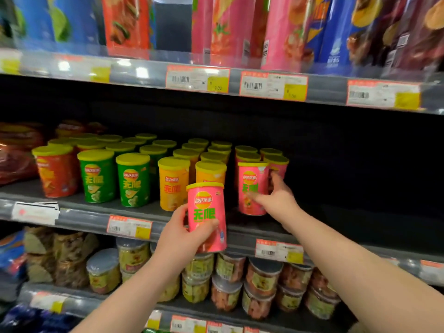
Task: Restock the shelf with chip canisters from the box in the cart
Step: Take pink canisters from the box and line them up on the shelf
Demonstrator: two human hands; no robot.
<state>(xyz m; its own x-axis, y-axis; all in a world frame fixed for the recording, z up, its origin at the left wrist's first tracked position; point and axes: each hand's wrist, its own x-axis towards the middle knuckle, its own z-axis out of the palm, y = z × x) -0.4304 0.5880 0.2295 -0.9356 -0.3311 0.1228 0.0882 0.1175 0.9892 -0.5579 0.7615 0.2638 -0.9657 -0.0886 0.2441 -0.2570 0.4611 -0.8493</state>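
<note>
In a supermarket aisle, a person's left hand (177, 235) grips a pink chip canister (207, 212) before the grey middle shelf (81, 216), fingers of the right hand (276, 200) clasping a second pink canister (251, 186) standing at 1 o'clock, green canisters (97, 179) at 10 o'clock.

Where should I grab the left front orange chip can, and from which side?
Wrap the middle of the orange can from the front: it stands upright at the shelf edge, cans crowd close behind, and its lid might pull off.
</note>
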